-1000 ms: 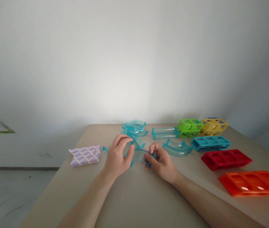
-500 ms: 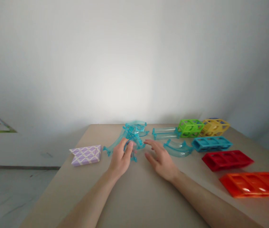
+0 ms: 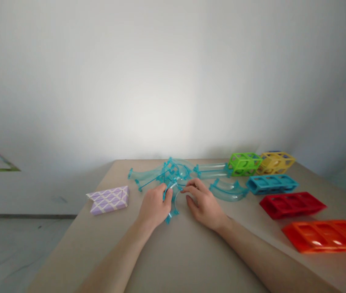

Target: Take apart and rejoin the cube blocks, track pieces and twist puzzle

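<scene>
My left hand (image 3: 154,206) is closed on a clear blue curved track piece (image 3: 173,215), with the thumb on top and part of the piece hidden by the fingers. To its right, my right hand (image 3: 206,205) has bent fingers with the thumb apart, its fingertips close to that piece; whether they touch it I cannot tell. Just beyond both hands lies a jumbled pile of clear blue track pieces (image 3: 177,167). Another curved track piece (image 3: 229,192) lies right of my right hand, with a straight clear track piece (image 3: 212,171) behind it.
Along the right stand green (image 3: 245,164), yellow (image 3: 275,162), blue (image 3: 272,184), red (image 3: 293,204) and orange (image 3: 327,236) open-frame blocks. A purple, white-lined folded piece (image 3: 110,200) lies near the table's left edge. A wall (image 3: 173,81) rises behind the table (image 3: 179,260).
My left hand has drawn the curved piece slightly nearer, out of the pile. The other pile pieces have shifted and spread left. My right hand's fingers have bent more.
</scene>
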